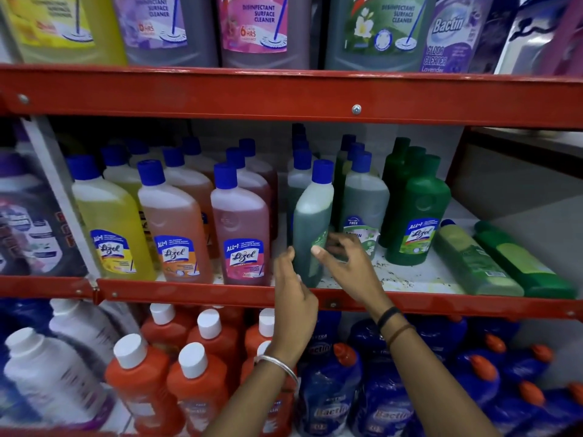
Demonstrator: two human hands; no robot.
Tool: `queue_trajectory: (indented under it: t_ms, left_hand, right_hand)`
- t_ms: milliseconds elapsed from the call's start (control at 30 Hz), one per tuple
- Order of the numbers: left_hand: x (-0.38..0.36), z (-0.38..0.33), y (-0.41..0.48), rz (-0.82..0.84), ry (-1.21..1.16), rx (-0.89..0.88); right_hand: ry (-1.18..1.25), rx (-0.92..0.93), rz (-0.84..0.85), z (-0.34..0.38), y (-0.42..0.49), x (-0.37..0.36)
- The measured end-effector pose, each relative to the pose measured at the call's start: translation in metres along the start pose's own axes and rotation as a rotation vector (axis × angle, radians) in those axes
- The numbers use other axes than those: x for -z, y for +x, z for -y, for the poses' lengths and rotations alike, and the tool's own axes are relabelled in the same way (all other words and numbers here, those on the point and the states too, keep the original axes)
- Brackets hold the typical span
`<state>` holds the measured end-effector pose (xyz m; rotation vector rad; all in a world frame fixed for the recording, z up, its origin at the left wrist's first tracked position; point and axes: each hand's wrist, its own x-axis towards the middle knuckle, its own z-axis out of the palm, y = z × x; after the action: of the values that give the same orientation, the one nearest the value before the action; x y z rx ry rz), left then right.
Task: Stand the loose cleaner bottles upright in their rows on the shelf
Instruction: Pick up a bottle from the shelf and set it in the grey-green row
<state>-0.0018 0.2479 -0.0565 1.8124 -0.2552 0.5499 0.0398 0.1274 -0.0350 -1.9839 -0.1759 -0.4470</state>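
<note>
A green cleaner bottle (313,216) with a blue cap stands at the front edge of the middle shelf (189,291), leaning slightly right and turned side-on. My left hand (293,285) presses against its lower left side. My right hand (345,261) grips its lower right, thumb on the front and fingers behind. At the right end of the shelf two bottles lie flat with their caps toward the back: a pale green one (473,263) and a dark green one (525,266). Upright rows stand alongside: yellow (108,216), orange (172,216), pink (241,222), grey-green (366,197), dark green (418,209).
A red steel beam (284,96) runs low overhead, carrying large cleaner jugs. Below the middle shelf stand orange bottles with white caps (189,383) and blue Bactin bottles (331,392). Bare white shelf board (410,275) shows between the held bottle and the lying ones.
</note>
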Motion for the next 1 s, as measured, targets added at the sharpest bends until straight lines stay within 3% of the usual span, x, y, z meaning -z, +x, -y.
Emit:
queue_trajectory:
  t_ms: [100,200,433,633,800,1000]
  left_hand:
    - [-0.001,-0.002,-0.007,-0.031,-0.016,-0.053]
    - [0.007,0.003,0.008,-0.057,-0.025,-0.004]
    - [-0.003,-0.004,0.044,0.175,-0.018,0.183]
    - [-0.001,-0.001,0.052,0.173,-0.113,0.174]
    - [-0.002,0.003,0.041,0.109,0.117,0.158]
    - [-0.009,-0.001,0.027,0.07,0.137,0.114]
  right_hand:
    - [-0.033,0.02,0.09,0.004,0.002,-0.003]
    - [0.051,-0.013,0.071,0.011,0.002,0.0]
    - [0.108,-0.046,0.261,0.006,0.002,0.017]
    - [-0.125,0.051,0.084,0.007,-0.005,0.005]
    - [0.094,-0.066,0.133,0.004,0.001,0.013]
    - [0.17,-0.067,0.142,0.005,0.006,0.01]
